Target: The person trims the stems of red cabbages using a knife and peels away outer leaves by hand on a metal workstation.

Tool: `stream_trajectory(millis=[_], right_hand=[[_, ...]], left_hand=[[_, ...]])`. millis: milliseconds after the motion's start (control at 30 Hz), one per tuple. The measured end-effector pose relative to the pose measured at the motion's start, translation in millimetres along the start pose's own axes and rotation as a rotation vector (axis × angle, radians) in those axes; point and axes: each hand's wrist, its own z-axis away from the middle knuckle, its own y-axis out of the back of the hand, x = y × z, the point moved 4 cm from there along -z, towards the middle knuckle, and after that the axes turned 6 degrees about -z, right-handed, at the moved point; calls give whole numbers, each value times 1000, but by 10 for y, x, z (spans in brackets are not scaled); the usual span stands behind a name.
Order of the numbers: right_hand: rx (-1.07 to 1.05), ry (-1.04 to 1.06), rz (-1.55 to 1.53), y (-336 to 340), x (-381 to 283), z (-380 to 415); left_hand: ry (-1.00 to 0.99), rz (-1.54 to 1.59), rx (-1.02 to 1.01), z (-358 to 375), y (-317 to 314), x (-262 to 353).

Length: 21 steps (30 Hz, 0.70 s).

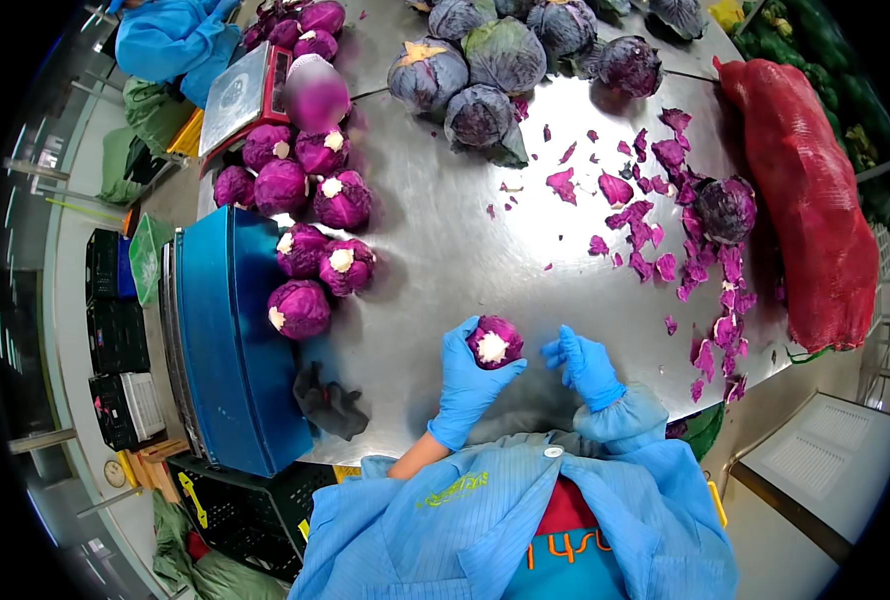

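Note:
My left hand (468, 375), in a blue glove, grips a small trimmed red cabbage (495, 341) with its white cut stem facing up, just above the near edge of the steel table (435, 230). My right hand (585, 365), also gloved in blue, hovers a little to the right of the cabbage with fingers curled; whether it holds anything small I cannot tell.
Several trimmed cabbages (300, 185) lie at the left beside a blue crate (230, 350) and a scale (240, 95). Untrimmed cabbages (500, 60) sit at the far side. Purple leaf scraps (665, 220), another cabbage (725, 208) and a red net sack (800, 200) are at right. Another person's blue sleeve (170, 40) shows at top left.

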Motion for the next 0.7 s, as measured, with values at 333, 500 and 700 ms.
stream_trajectory(millis=[333, 500, 700], right_hand=[[7, 444, 461, -429, 104, 210], [-72, 454, 481, -436, 298, -11], [-246, 357, 371, -397, 342, -256]], left_hand=[[-196, -367, 91, 96, -269, -238], [-181, -251, 66, 93, -309, -290], [-52, -380, 18, 70, -337, -194]])
